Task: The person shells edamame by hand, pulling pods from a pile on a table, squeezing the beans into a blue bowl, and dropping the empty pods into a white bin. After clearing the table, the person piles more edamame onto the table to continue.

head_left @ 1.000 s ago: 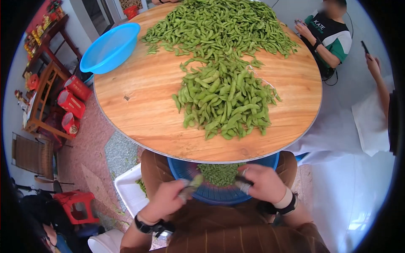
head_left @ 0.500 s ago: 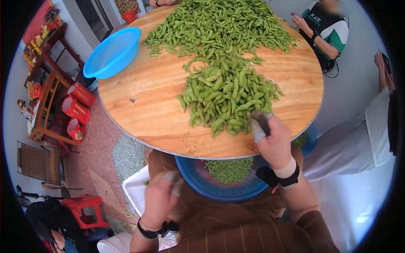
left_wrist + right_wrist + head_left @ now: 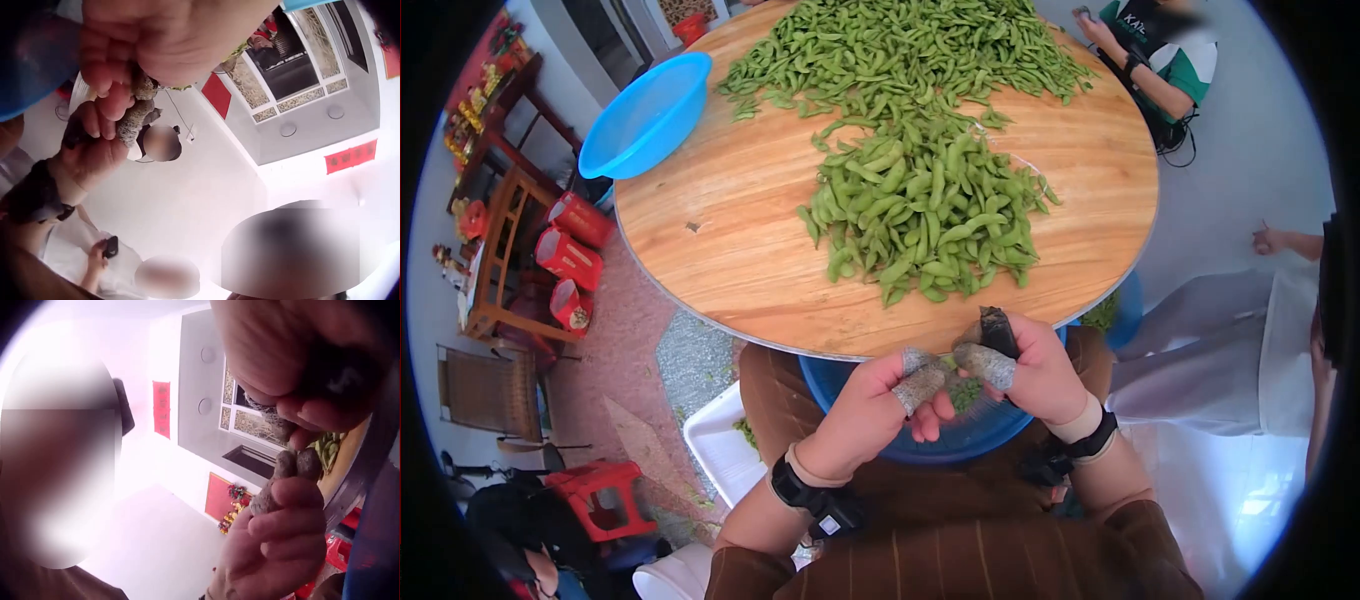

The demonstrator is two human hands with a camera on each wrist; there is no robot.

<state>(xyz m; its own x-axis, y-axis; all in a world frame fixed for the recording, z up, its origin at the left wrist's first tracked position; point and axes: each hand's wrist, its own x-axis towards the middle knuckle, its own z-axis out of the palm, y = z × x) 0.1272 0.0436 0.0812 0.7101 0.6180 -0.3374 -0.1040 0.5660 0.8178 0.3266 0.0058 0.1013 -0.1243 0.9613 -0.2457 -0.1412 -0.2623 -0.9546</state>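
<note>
Over the blue basin [image 3: 945,447], just below the table's near edge, my left hand [image 3: 865,405] and right hand [image 3: 1045,375] meet fingertip to fingertip. Grey wrapping covers thumbs and fingertips on both, and a black piece sits on a right finger. Both hands pinch a green soybean pod [image 3: 949,361], mostly hidden by the fingers. The wrist views show the curled left hand [image 3: 281,531] and right hand [image 3: 94,147] close together. Shelled green beans [image 3: 966,394] lie in the basin. A heap of soybean pods [image 3: 930,215] is on the table [image 3: 710,270] before me.
A larger pod pile [image 3: 900,50] covers the far table. An empty light-blue basin [image 3: 645,115] sits at its left edge. A white bin [image 3: 715,440] stands left of my legs, near a red stool [image 3: 605,495]. People are at the right, one in grey trousers [image 3: 1190,370].
My right hand has come back from the near pod heap to above the basin. My left hand has risen rightward to meet it. The person at right has shifted an arm.
</note>
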